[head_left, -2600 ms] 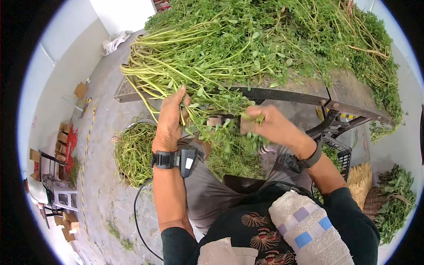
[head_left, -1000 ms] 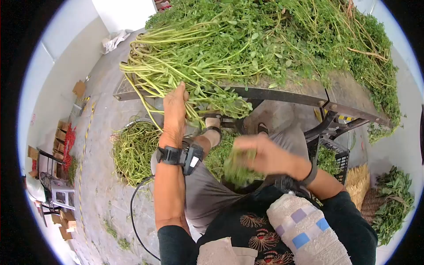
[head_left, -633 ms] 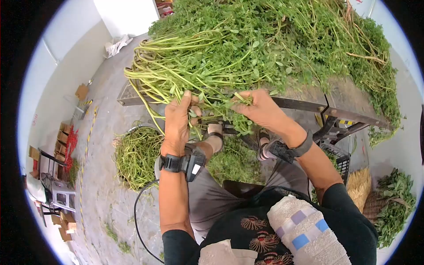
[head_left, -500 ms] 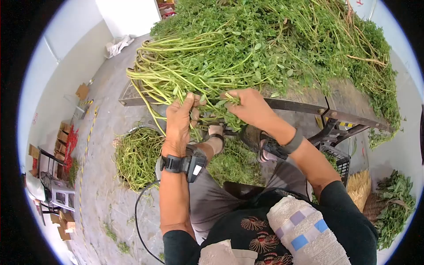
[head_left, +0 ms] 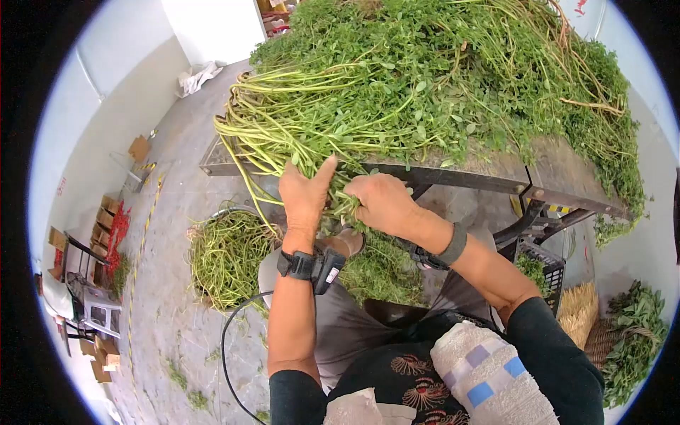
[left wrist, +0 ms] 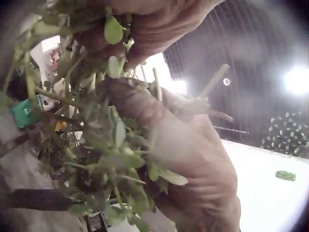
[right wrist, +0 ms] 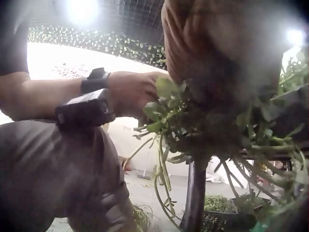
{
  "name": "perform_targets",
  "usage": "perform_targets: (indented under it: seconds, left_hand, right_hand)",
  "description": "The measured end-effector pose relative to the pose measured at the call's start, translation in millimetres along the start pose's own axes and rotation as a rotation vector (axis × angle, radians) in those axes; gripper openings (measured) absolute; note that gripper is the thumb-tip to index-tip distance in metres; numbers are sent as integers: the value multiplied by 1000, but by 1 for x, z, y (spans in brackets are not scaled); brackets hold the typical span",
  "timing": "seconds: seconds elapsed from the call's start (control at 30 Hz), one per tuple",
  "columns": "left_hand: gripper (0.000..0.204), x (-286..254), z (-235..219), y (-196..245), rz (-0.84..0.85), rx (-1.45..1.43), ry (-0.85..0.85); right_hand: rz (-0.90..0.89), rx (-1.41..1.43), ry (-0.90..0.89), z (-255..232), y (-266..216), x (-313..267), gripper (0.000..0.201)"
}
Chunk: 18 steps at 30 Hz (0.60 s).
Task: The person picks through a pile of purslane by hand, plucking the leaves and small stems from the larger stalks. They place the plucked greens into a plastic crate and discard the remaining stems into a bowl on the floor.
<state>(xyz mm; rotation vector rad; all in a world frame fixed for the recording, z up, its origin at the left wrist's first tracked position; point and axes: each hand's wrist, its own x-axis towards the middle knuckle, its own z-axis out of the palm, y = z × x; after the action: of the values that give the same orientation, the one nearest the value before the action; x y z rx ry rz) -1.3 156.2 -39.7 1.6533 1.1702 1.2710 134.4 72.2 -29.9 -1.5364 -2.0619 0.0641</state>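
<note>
By the near edge of the tabletop (head_left: 563, 161), a person's two hands meet closely: the left hand (head_left: 304, 197), thumb extended, tops a nearly straight forearm (head_left: 292, 319), while the right hand (head_left: 386, 204) angles inward, its fingers curled.

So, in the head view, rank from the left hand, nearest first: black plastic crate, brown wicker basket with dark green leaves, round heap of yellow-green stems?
1. Round heap of yellow-green stems: on the floor, lower left of the left hand.
2. Black plastic crate: right side.
3. Brown wicker basket: far right.
</note>
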Motion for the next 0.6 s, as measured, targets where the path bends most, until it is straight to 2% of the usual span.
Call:
perform_targets:
  seconds: [0.03,0.07,0.1,0.17,0.23,0.3,0.37,0.43,0.47,0.5,0.57,0.6]
  left_hand:
    - [29,1,0,-2,179,-78,51]
    - [24,1,-3,-4,45,-226,-27]
    - [24,0,-6,-2,46,-226,-23]
    - [17,-3,-12,1,-183,-448,-144]
    - [14,-5,-18,7,-214,-470,-163]
    - [11,-5,-22,10,-287,-476,-201]
    - [11,-6,-22,11,-302,-500,-186]
    - [13,-8,-26,11,-366,-583,-240]
    - [15,-8,-27,12,-349,-606,-260]
    - [15,-6,-27,8,-351,-606,-257]
    - [23,0,-26,-2,-308,-476,-140]
    - [26,-1,-30,4,-321,-433,-157]
  right_hand:
    - [0,0,0,-1,-2,-2,12]
    - [-29,37,0,-2,-4,-3,12]
    - [-61,76,-1,-2,-5,-4,12]
    - [-105,106,-8,-7,-6,-7,16]
    - [-143,135,-18,-16,-11,-13,20]
    - [-102,327,-235,-26,-17,-24,24]
    - [-99,361,-208,-29,-12,-26,23]
    - [82,443,-349,-52,-15,-21,21]
    - [-7,414,-339,-57,-21,-22,20]
    - [-7,416,-342,-55,-28,-28,20]
    - [-386,784,-663,-51,-43,-44,19]
    - [-387,774,-669,-54,-43,-45,19]
